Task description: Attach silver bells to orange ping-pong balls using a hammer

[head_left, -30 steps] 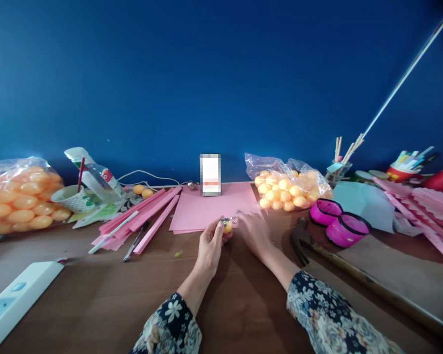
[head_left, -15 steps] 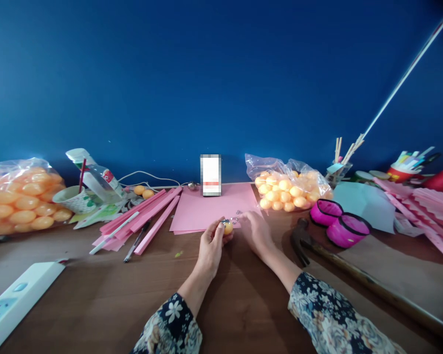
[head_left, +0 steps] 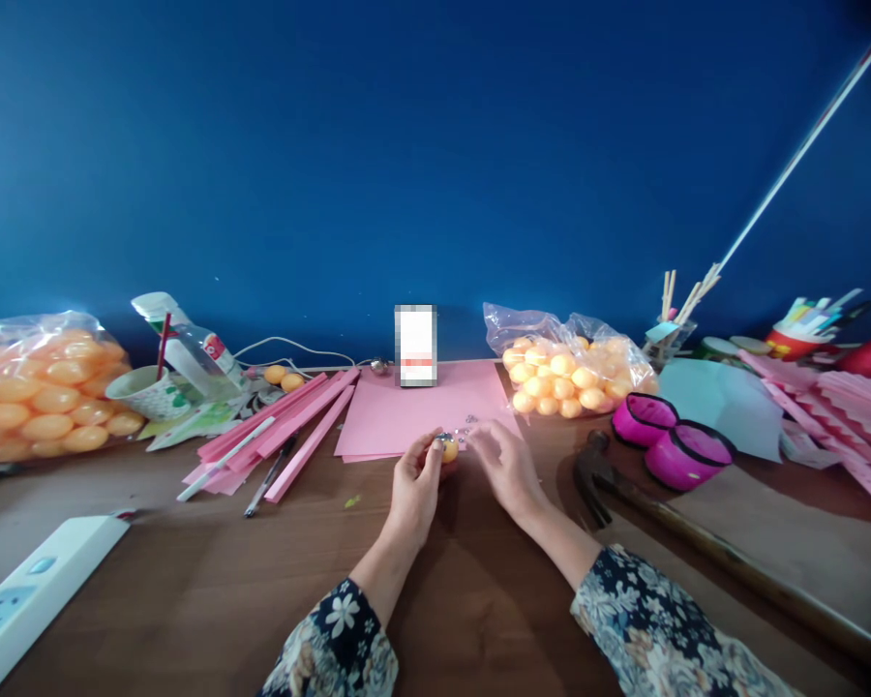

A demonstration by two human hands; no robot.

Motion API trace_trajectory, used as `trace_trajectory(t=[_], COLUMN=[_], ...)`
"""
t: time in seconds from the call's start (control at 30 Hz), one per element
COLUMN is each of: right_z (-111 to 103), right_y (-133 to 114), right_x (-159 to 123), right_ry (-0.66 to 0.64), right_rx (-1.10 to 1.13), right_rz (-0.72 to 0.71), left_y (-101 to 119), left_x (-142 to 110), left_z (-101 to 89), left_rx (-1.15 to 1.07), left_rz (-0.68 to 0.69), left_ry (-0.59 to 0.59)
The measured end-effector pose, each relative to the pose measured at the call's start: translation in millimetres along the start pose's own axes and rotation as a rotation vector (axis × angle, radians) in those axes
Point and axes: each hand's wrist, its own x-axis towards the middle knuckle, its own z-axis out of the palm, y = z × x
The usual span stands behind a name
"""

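My left hand (head_left: pixel 415 479) is closed around a small yellow-orange ball (head_left: pixel 449 450), with thumb and fingers on its side. Silvery shiny bits show on top of the ball; their exact form is too small to tell. Just to the right, my right hand (head_left: pixel 509 474) hovers over the near edge of the pink paper (head_left: pixel 421 411), its bent fingertips drawn together. Whatever sits between those fingertips is too small to make out. Tiny shiny pieces (head_left: pixel 470 420) lie on the paper close to them.
A pixelated phone-like screen (head_left: pixel 416 347) stands behind the paper. Bags of orange balls (head_left: pixel 562 378) flank it. Pink strips (head_left: pixel 290 426) and a pen (head_left: pixel 270 476) lie left, near a power strip (head_left: pixel 36 590). To the right are a hammer (head_left: pixel 668 513) and magenta bands (head_left: pixel 686 457).
My right hand has drawn back slightly to the right and towards me from the shiny pieces. My left hand still holds the ball in nearly the same place.
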Motion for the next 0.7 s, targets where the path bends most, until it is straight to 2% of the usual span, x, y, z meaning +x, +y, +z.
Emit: trace_trajectory(t=[0.27, 0.53, 0.7], right_z=[2.1, 3.6, 3.6], right_y=[0.9, -1.5, -4.8], right_x=[0.7, -1.9, -1.8], right_ry=[-0.026, -0.061, -0.08], right_rx=[0.102, 0.122, 0.188], right_rz=[0.07, 0.027, 0.049], left_y=[-1.1, -1.7, -2.4], left_x=[-0.1, 0.3, 0.6], left_z=[-0.7, -1.3, -1.2], left_rx=[0.002, -0.013, -0.014], left_rz=[0.003, -0.001, 0.006], left_ry=[0.001, 0.006, 0.007])
